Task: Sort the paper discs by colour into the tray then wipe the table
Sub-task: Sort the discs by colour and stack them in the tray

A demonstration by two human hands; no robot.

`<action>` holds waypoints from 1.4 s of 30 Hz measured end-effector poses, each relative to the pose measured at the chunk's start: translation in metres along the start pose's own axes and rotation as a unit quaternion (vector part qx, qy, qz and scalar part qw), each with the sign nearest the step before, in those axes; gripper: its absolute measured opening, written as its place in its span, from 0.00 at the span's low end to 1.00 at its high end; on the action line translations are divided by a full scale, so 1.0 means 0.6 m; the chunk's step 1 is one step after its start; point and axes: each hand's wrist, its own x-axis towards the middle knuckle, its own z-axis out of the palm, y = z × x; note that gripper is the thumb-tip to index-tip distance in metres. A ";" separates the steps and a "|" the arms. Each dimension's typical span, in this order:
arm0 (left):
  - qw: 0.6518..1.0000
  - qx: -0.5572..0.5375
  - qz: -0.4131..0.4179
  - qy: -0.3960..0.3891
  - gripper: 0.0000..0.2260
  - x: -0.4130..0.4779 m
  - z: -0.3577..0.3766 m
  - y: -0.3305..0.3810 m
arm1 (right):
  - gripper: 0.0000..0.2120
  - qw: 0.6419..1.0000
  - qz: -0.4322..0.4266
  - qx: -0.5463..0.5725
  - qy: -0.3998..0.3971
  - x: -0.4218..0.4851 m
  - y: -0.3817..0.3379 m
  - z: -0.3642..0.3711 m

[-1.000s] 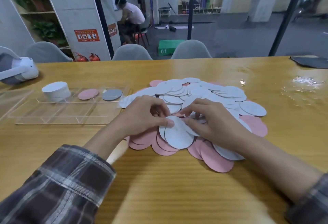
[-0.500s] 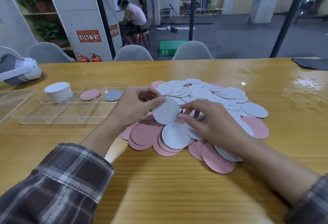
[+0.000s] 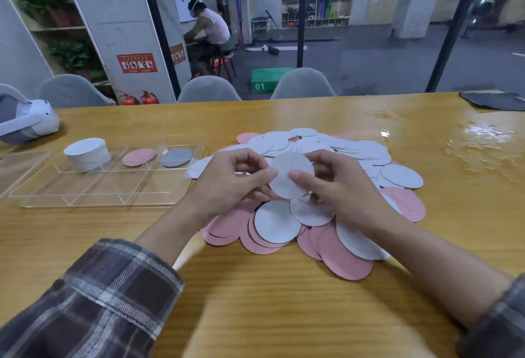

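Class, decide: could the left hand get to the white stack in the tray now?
Probably yes: only low tray walls, a pink disc and a grey disc lie between the left hand and the white stack, though it pinches a white disc.

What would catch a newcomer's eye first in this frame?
A sprawling heap of pink and white paper discs lies central on the wooden table. Above it the left hand and right hand pinch one white paper disc. At left, a clear plastic tray holds sorted white, pink and grey discs.
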 end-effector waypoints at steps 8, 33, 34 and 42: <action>0.936 0.324 0.086 -0.107 0.15 -0.010 -0.010 -0.012 | 0.03 0.997 -0.008 -0.059 0.049 -0.004 -0.001 -0.014; 0.993 0.071 0.069 0.063 0.11 0.010 0.009 -0.024 | 0.07 0.998 0.027 0.010 -0.053 -0.010 -0.015 0.004; 0.992 0.076 0.069 0.070 0.11 0.009 0.010 -0.024 | 0.07 0.998 0.026 0.013 -0.047 -0.010 -0.014 0.005; 0.993 0.083 0.028 0.074 0.13 0.000 0.014 -0.013 | 0.04 1.000 0.003 -0.026 -0.001 -0.008 -0.003 0.004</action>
